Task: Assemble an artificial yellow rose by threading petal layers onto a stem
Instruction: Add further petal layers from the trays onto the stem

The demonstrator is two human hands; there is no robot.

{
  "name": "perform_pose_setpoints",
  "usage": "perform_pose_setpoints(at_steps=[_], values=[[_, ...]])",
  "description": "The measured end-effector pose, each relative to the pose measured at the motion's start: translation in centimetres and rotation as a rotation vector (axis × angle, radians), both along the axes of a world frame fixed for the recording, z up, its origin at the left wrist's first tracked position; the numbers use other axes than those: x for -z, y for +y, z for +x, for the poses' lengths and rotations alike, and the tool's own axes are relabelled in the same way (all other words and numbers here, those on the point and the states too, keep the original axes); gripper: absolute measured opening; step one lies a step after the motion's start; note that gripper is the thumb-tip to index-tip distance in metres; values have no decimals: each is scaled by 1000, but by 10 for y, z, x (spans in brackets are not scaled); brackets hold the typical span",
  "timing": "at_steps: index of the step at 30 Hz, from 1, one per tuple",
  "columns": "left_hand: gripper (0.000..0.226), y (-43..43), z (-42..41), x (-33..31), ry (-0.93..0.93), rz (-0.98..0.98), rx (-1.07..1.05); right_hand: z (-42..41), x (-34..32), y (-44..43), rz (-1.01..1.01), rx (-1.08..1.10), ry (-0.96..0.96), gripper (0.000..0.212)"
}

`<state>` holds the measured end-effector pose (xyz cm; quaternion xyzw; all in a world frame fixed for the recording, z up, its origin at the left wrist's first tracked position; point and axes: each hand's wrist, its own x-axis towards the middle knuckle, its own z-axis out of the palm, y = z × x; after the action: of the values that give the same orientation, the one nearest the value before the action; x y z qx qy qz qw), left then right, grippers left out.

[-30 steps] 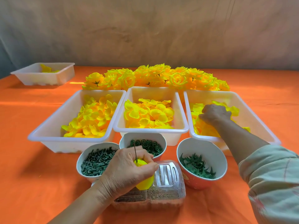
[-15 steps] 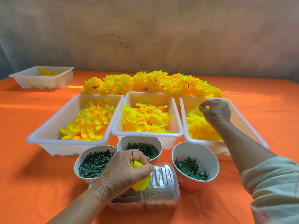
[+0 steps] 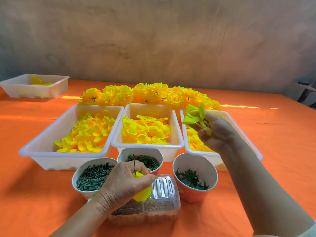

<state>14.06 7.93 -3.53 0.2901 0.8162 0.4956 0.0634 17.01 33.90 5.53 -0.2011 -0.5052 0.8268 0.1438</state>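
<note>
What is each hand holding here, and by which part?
The left hand grips the yellow bud around its body, its stem pointing up. The right hand pinches a yellow-green petal layer by one edge.

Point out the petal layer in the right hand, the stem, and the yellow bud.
petal layer (image 3: 192, 115): head view, middle of its folds
stem (image 3: 134, 164): head view, bare upper shaft
yellow bud (image 3: 142, 194): head view, rounded lower side

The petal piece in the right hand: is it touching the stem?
Apart. The head view shows the petal piece pinched in the right hand, a wide gap from the stem in the left hand.
</note>
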Motion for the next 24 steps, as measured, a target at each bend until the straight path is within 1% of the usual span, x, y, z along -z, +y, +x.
perform_pose_setpoints(at_steps=[3,6,9,10,12,13,15,19,24], values=[[32,0,1,0,-3,0,-2,12,0,-28,-73,-91,-3,21],[33,0,2,-1,-14,-2,-8,18,3,-49,-111,-135,-25,22],[35,-1,2,-1,-6,-12,-14,22,10,-69,-94,-126,-54,10],[35,-1,2,-1,-4,-17,-15,23,13,-75,-92,-141,-53,14],[33,0,2,-1,-10,-18,-17,24,19,-84,-108,-186,-49,30],[32,0,2,-2,-14,-17,-19,25,22,-88,-132,-213,-50,34],[31,0,2,-1,-15,-18,-20,26,28,-93,-181,-266,-48,33],[32,-1,3,-2,-5,-12,-10,28,38,-94,-251,-316,-13,50],[31,0,2,-1,1,-8,-3,32,38,-97,-261,-331,33,41]])
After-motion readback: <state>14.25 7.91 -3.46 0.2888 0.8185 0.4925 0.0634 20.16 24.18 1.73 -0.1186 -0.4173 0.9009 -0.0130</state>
